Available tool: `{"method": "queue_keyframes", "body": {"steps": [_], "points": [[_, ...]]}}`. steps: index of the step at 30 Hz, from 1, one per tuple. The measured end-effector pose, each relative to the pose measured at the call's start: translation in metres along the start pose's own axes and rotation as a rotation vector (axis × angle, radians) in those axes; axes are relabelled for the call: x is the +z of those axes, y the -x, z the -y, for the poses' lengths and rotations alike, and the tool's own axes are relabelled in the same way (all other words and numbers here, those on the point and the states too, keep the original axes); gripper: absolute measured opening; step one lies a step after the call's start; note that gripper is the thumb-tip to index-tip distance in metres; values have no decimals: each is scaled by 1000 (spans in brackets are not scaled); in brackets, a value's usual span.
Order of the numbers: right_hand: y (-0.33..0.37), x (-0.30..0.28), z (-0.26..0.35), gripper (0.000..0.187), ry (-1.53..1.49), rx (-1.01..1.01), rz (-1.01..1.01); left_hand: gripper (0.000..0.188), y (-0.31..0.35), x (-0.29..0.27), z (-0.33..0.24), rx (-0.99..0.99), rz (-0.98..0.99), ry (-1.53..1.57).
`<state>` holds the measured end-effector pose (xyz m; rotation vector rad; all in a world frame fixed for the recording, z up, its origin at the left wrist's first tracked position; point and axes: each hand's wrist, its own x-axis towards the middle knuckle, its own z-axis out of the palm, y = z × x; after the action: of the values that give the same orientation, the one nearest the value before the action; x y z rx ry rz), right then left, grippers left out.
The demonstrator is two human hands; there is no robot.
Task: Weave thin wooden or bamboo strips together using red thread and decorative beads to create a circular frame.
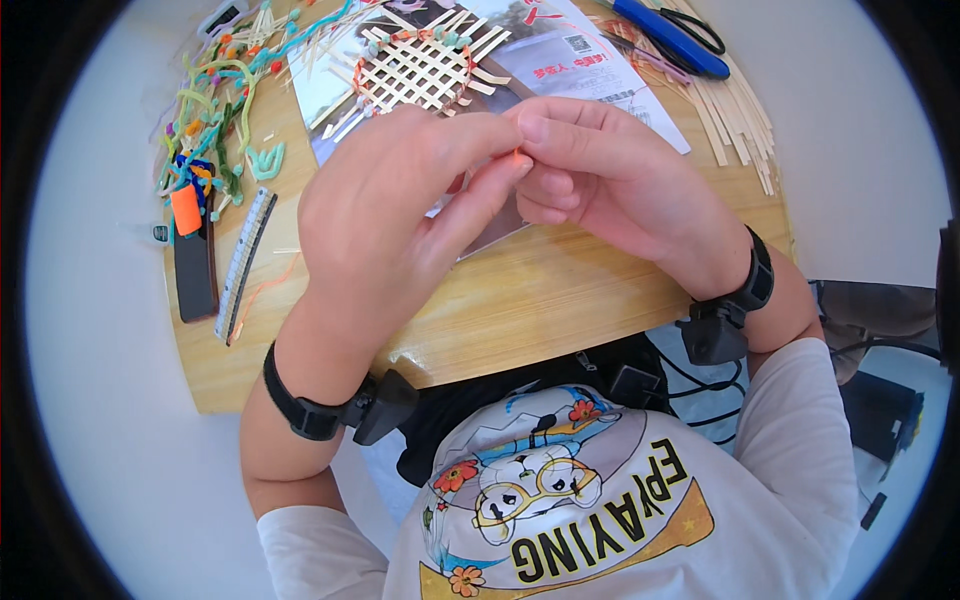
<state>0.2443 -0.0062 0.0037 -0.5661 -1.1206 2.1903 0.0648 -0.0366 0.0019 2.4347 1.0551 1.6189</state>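
Over the near part of the table, my left hand (395, 205) and my right hand (625, 180) meet with fingertips pinched together. Between them a bit of a small orange strand (518, 156) shows; the fingers hide most of it. Just beyond my hands lies a woven piece of pale flat strips (415, 72), a lattice with strip ends sticking out around it. Its round edge carries orange and light green trim. The woven piece rests on a printed sheet (545, 80), which my hands partly cover.
At the left are a tangle of coloured fuzzy stems (215, 110), an orange spool (186, 210), a dark flat object (195, 275), a ruler (243, 265) and loose orange thread (268, 288). Far right lie a blue-handled tool (680, 42), black-handled scissors (705, 28) and pale strips (735, 115).
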Motion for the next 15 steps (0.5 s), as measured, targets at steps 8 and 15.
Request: {"method": "queue_keyframes", "body": {"steps": [8, 15], "points": [[0, -2, -1, 20, -57, -31, 12, 22, -1, 1, -1, -10, -6, 57], [3, 1, 7, 14, 327, -229, -116, 10, -2, 0, -15, -543, 2, 547]]}}
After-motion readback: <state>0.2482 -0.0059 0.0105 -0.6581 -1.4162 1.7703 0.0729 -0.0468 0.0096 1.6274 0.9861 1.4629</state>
